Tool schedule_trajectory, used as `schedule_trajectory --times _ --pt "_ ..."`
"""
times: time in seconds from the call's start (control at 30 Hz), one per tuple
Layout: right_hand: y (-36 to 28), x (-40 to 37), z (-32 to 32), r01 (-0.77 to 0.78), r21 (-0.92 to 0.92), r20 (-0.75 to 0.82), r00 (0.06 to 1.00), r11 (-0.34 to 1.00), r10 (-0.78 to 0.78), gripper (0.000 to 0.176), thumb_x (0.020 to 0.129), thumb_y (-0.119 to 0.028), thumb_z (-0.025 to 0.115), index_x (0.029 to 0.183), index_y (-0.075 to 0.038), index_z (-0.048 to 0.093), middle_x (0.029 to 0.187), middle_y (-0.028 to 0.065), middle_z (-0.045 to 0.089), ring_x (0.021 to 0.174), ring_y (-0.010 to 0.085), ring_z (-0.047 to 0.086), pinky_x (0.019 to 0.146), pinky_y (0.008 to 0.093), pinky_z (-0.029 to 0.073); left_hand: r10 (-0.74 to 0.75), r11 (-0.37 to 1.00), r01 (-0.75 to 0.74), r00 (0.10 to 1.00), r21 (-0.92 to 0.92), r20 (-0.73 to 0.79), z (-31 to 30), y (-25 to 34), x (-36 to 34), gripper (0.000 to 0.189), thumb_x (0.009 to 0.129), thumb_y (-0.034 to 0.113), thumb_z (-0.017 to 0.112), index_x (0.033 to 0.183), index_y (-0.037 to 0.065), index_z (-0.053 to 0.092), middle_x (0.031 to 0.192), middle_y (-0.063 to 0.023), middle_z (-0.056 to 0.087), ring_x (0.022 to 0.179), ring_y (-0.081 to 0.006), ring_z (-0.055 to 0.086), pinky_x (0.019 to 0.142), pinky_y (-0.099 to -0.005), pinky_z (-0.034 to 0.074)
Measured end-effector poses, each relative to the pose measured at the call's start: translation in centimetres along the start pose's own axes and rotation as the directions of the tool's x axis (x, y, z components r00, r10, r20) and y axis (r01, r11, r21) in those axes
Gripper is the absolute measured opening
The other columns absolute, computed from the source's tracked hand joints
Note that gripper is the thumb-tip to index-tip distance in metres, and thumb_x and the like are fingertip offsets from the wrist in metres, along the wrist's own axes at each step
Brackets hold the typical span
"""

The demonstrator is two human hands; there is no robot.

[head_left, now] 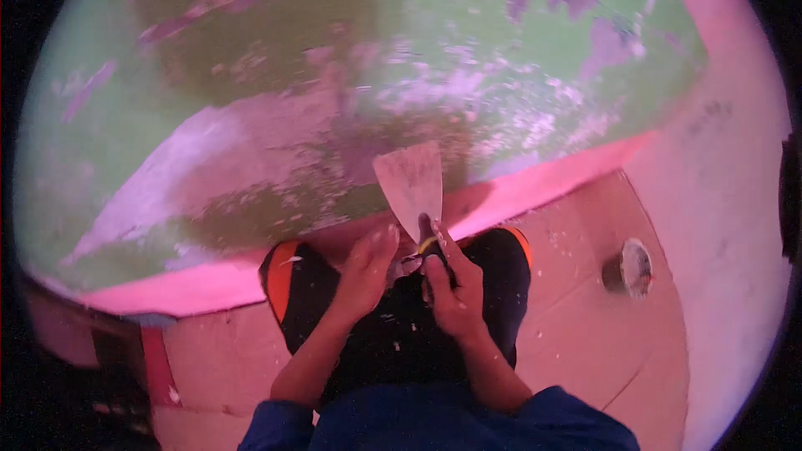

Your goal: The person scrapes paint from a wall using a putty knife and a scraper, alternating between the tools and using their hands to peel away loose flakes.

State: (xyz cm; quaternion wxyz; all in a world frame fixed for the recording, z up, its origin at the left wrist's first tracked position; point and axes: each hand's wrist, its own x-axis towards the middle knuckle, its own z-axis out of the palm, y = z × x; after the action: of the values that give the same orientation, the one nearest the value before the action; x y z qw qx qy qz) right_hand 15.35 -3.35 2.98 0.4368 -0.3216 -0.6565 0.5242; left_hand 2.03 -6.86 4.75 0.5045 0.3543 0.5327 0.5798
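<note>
A putty knife (409, 186) stands at the centre of the frame. Its broad, pale, smeared blade flares upward against the lower part of the green wall (251, 50), where the paint is scraped and patchy, just above a pink band (568, 171). The right hand (454, 288) has its fingers clenched round the dark handle, forefinger stretched toward the blade. The left hand (368, 267) lies just beside it, fingers together at the blade's neck; whether they grip it cannot be told. A small round can (632, 267) sits at the right.

Smeared metal scraper blade (411, 185), flaking painted wall (334, 92)
</note>
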Motion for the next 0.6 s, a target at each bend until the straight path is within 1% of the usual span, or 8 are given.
schedule_trajectory --times 0.07,0.13,0.17,0.33,0.4,0.43,0.53,0.6 --pt "0.4 0.4 2.6 0.079 -0.085 0.044 0.996 0.993 -0.075 0.037 0.085 -0.009 0.052 0.12 0.002 0.044 0.095 0.0084 0.055 0.087 0.0141 0.054 0.081 0.0272 0.043 -0.116 0.966 0.093 0.99 -0.243 -0.084 -0.4 -1.3 0.4 0.044 0.095 0.033 0.033 0.121 -0.001 0.042 0.115 -0.0166 0.049 0.103 -0.0205 0.05 0.086 -0.0308 0.04" --pt "1.5 0.9 5.1 0.16 0.196 -0.153 0.979 0.967 -0.131 0.041 0.084 -0.003 0.053 0.122 -0.001 0.041 0.098 0.0062 0.055 0.078 0.0089 0.054 0.065 0.0201 0.043 0.172 0.985 -0.16 0.954 0.069 -0.245 -1.9 -5.4 2.6 0.06 0.093 0.046 0.022 0.111 -0.004 0.05 0.105 -0.0134 0.058 0.094 -0.0222 0.057 0.085 -0.0324 0.045" --pt "0.5 0.9 5.6 0.1 0.25 -0.107 0.991 0.963 -0.075 0.04 0.082 0.001 0.054 0.119 -0.001 0.038 0.102 0.0095 0.054 0.093 0.0123 0.052 0.077 0.0238 0.042 0.236 0.972 -0.222 0.929 0.079 -0.286 -1.5 -4.3 2.3 0.059 0.094 0.044 0.021 0.11 -0.005 0.05 0.102 -0.0141 0.059 0.091 -0.0226 0.058 0.084 -0.0325 0.045" --pt "2.4 1.1 6.3 0.082 0.1 -0.006 0.997 0.992 -0.081 0.046 0.085 -0.002 0.051 0.125 -0.001 0.028 0.099 0.0097 0.055 0.087 0.0136 0.054 0.073 0.0246 0.044 0.154 0.978 -0.18 0.964 -0.105 -0.217 -3.2 -2.3 2.2 0.059 0.094 0.045 0.02 0.11 -0.003 0.05 0.097 -0.0147 0.062 0.084 -0.0218 0.06 0.082 -0.0308 0.046" --pt "2.7 1.3 5.7 -0.195 0.258 0.111 0.979 0.946 0.171 0.045 0.088 -0.004 0.047 0.127 -0.002 0.027 0.089 0.0083 0.055 0.07 0.013 0.055 0.059 0.0247 0.045 -0.083 0.983 0.061 0.989 -0.173 -0.122 -3.3 -0.5 1.5 0.06 0.091 0.05 0.031 0.123 0.0 0.042 0.095 -0.011 0.057 0.065 -0.0117 0.055 0.047 -0.0246 0.045" --pt "2.3 1.0 5.8 -0.195 0.278 0.091 0.98 0.941 0.176 0.029 0.09 -0.01 0.045 0.115 0.002 0.038 0.101 0.0089 0.05 0.083 0.0117 0.049 0.074 0.0241 0.042 -0.024 0.964 -0.02 0.987 -0.264 -0.161 -3.0 -1.5 2.7 0.063 0.089 0.052 0.032 0.127 0.002 0.037 0.095 -0.0105 0.056 0.052 -0.009 0.05 0.03 -0.0228 0.035" --pt "4.3 1.0 5.4 -0.14 0.212 0.163 0.981 0.967 0.106 0.039 0.093 -0.013 0.037 0.13 -0.006 0.024 0.078 0.0073 0.052 0.054 0.0125 0.05 0.044 0.0247 0.041 0.056 0.99 -0.079 0.981 -0.114 -0.186 -3.3 -0.7 3.1 0.061 0.09 0.051 0.032 0.128 0.003 0.037 0.096 -0.0088 0.056 0.062 -0.007 0.052 0.044 -0.0201 0.042" --pt "2.5 0.3 5.5 -0.269 0.31 0.271 0.944 0.912 0.187 0.043 0.094 -0.017 0.035 0.133 -0.005 0.02 0.077 0.0069 0.051 0.055 0.0127 0.05 0.046 0.0242 0.041 0.074 0.988 -0.107 0.962 -0.113 -0.264 -3.3 -0.6 2.4 0.057 0.092 0.048 0.031 0.123 0.001 0.04 0.102 -0.0096 0.054 0.076 -0.0107 0.049 0.06 -0.0229 0.038"
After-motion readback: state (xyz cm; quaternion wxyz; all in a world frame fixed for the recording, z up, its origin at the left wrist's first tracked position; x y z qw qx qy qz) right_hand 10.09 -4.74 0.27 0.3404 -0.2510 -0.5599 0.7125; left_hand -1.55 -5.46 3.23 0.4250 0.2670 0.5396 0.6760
